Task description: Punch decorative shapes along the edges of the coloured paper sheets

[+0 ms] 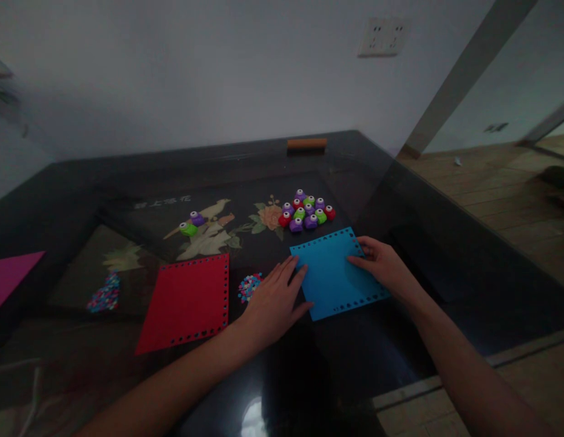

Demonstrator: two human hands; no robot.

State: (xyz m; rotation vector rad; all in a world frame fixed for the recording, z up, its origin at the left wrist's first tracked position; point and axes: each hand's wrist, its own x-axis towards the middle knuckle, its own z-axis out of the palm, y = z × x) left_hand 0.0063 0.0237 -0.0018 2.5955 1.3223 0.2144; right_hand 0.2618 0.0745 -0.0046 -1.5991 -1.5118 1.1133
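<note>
A blue sheet (pixel 332 272) with punched holes along its edges lies on the dark glass table (pixel 400 206). My left hand (pixel 273 301) rests flat at the sheet's left edge, fingers stretched out and touching it. My right hand (pixel 385 266) lies on the sheet's right side, fingers spread over the paper. A red sheet (pixel 187 302) with punched edges sits to the left. Between the two sheets is a small pile of coloured paper bits (pixel 249 286).
A cluster of several small craft punches (pixel 307 210) stands behind the blue sheet; two more punches (pixel 192 223) sit further left. Another confetti pile (pixel 105 294) and a pink sheet (pixel 8 276) lie at the left. An orange block (pixel 306 144) rests at the table's back edge.
</note>
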